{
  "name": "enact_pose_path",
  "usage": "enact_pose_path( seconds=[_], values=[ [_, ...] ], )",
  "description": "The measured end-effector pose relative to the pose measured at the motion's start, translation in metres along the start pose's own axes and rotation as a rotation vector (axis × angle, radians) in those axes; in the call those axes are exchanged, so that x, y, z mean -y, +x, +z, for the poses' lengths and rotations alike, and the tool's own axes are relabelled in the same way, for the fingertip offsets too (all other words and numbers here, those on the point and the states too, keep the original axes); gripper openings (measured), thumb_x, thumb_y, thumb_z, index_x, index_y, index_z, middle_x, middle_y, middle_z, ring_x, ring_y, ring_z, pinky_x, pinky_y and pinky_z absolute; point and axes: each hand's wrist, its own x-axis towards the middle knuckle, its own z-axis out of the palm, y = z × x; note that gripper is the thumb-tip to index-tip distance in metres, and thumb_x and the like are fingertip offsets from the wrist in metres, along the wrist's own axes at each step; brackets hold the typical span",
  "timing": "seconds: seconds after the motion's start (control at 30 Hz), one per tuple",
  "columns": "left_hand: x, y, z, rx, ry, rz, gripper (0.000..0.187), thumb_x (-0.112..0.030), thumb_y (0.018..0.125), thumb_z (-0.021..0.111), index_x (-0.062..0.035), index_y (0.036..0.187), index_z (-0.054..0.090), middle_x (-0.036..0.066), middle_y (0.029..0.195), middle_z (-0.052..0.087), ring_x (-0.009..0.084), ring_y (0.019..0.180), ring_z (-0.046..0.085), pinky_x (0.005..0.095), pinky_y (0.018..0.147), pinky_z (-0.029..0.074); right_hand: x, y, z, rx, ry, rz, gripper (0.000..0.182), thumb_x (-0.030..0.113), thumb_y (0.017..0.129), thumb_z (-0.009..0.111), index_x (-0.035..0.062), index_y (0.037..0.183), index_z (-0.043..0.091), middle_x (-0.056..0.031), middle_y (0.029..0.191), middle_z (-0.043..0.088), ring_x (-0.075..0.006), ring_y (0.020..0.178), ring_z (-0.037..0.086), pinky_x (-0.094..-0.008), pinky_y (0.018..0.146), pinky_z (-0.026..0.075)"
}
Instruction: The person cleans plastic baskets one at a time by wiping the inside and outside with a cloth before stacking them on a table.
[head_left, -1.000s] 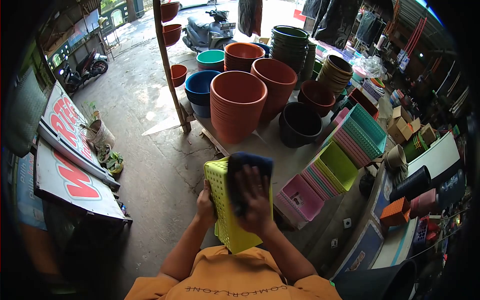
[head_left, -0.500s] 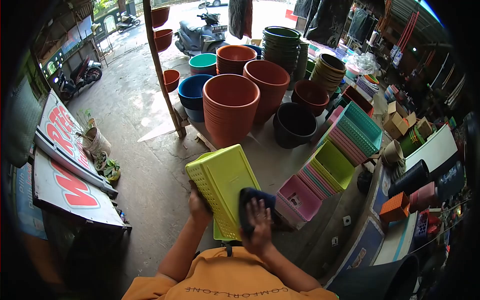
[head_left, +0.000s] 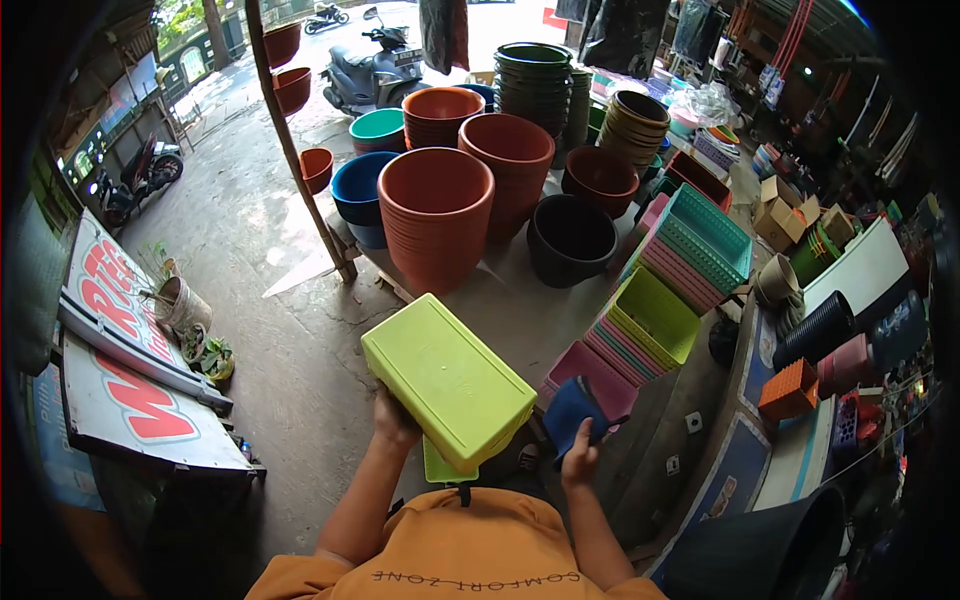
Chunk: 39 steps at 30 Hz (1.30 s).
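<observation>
A yellow-green plastic basket [head_left: 445, 375] is tilted in front of my chest, its flat bottom facing up. My left hand [head_left: 396, 418] grips it at its left side, the fingers partly hidden beneath. My right hand [head_left: 580, 462] pinches a dark blue cloth [head_left: 575, 412] off the basket's right end, apart from it. Below the held basket, part of another green basket [head_left: 440, 466] shows near my waist. Just beyond the cloth lies a pink basket [head_left: 595, 372], the nearest of a row of nested baskets.
Stacked terracotta pots [head_left: 437, 215], a black pot [head_left: 572, 240] and blue pots [head_left: 365, 200] stand ahead. Nested green baskets [head_left: 660, 318] and teal baskets [head_left: 705, 240] line the right. A wooden post [head_left: 300, 150] rises left of the pots. A lettered sign board [head_left: 150, 400] leans at left.
My right hand has drawn the cloth off the basket's bottom, to the right. The basket has turned so its bottom faces up more squarely. The camera view has shifted slightly.
</observation>
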Motion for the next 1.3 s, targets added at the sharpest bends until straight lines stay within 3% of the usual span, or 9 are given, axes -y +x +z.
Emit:
enact_pose_path(
  seconds=[0.27,0.43,0.53,0.77,0.87,0.93,1.03,1.13,1.3],
  values=[
    [0.062,0.006,0.022,-0.121,0.685,0.224,0.033,-0.026,0.093,0.071,-0.0015,0.11,0.057,0.006,0.098,0.068,0.0153,0.083,0.067,0.0317,0.075,0.057,0.059,0.032,-0.013,-0.026,-0.051,-0.259,0.034,0.034,0.096,0.062,0.0,0.1,0.066,-0.0075,0.092,0.068,-0.0199,0.083,0.063,-0.0339,0.08,0.05],
    [0.111,0.003,0.033,0.572,1.889,0.539,0.037,-0.029,0.076,0.083,-0.0056,0.071,0.055,0.013,0.072,0.057,0.0336,0.065,0.06,0.0407,0.056,0.048,0.076,0.056,-0.025,0.251,-0.301,0.074,0.053,0.048,0.079,0.079,0.0005,0.099,0.068,-0.0097,0.087,0.07,-0.0189,0.08,0.066,-0.0336,0.077,0.051],
    [0.138,0.01,0.03,1.02,2.117,0.603,0.036,-0.038,0.079,0.075,-0.011,0.073,0.052,0.005,0.072,0.056,0.0268,0.066,0.063,0.0405,0.055,0.05,0.061,0.067,-0.044,0.234,-0.527,0.073,0.041,0.038,0.082,0.08,0.0009,0.093,0.069,-0.0018,0.08,0.068,-0.0102,0.072,0.06,-0.0297,0.069,0.05],
    [0.197,0.032,0.023,1.228,2.207,0.375,0.031,-0.038,0.079,0.075,-0.0135,0.086,0.058,0.005,0.084,0.06,0.0249,0.08,0.065,0.0393,0.066,0.053,-0.013,0.083,-0.112,0.0,-0.542,0.13,0.022,0.014,0.076,0.075,-0.0022,0.087,0.066,-0.0006,0.071,0.063,-0.0086,0.066,0.056,-0.03,0.063,0.049],
    [0.203,0.047,0.039,0.951,2.068,0.55,0.037,-0.038,0.081,0.075,-0.0135,0.106,0.063,0.008,0.099,0.062,0.0274,0.098,0.062,0.0388,0.087,0.049,-0.043,0.096,-0.144,-0.158,-0.422,0.16,0.017,0.011,0.076,0.072,-0.0022,0.082,0.063,0.0015,0.071,0.059,-0.009,0.064,0.054,-0.0298,0.061,0.047],
    [0.209,0.066,0.03,0.298,2.307,0.674,0.043,-0.034,0.084,0.074,-0.0113,0.119,0.064,0.011,0.112,0.06,0.0332,0.11,0.057,0.0398,0.103,0.04,-0.058,0.107,-0.163,-0.244,-0.25,0.204,0.015,0.009,0.077,0.071,-0.0019,0.084,0.064,0.0003,0.074,0.06,-0.0095,0.066,0.055,-0.03,0.062,0.048],
    [0.224,0.111,-0.015,0.03,2.005,0.466,0.039,-0.026,0.087,0.069,-0.0051,0.12,0.065,0.015,0.11,0.063,0.0355,0.108,0.059,0.0406,0.101,0.043,-0.074,0.126,-0.182,-0.286,-0.2,0.263,0.015,0.008,0.077,0.071,-0.002,0.086,0.064,-0.0015,0.078,0.062,-0.0109,0.069,0.058,-0.0295,0.064,0.048],
    [0.236,0.141,-0.024,0.029,1.936,-0.034,0.036,-0.02,0.091,0.066,-0.0005,0.12,0.065,0.019,0.109,0.066,0.0355,0.102,0.064,0.041,0.094,0.048,-0.084,0.148,-0.195,-0.3,-0.174,0.312,0.02,0.011,0.078,0.073,-0.0035,0.089,0.064,-0.0039,0.081,0.065,-0.0133,0.073,0.06,-0.0314,0.068,0.049],
    [0.269,0.174,-0.04,0.002,1.91,-0.078,0.032,-0.014,0.095,0.061,0.0021,0.122,0.064,0.021,0.11,0.068,0.0307,0.1,0.068,0.0373,0.087,0.052,-0.133,0.178,-0.225,-0.178,-0.467,0.32,0.035,0.024,0.08,0.079,-0.0053,0.093,0.064,-0.0116,0.079,0.066,-0.0187,0.074,0.062,-0.0362,0.072,0.05]
  ],
)
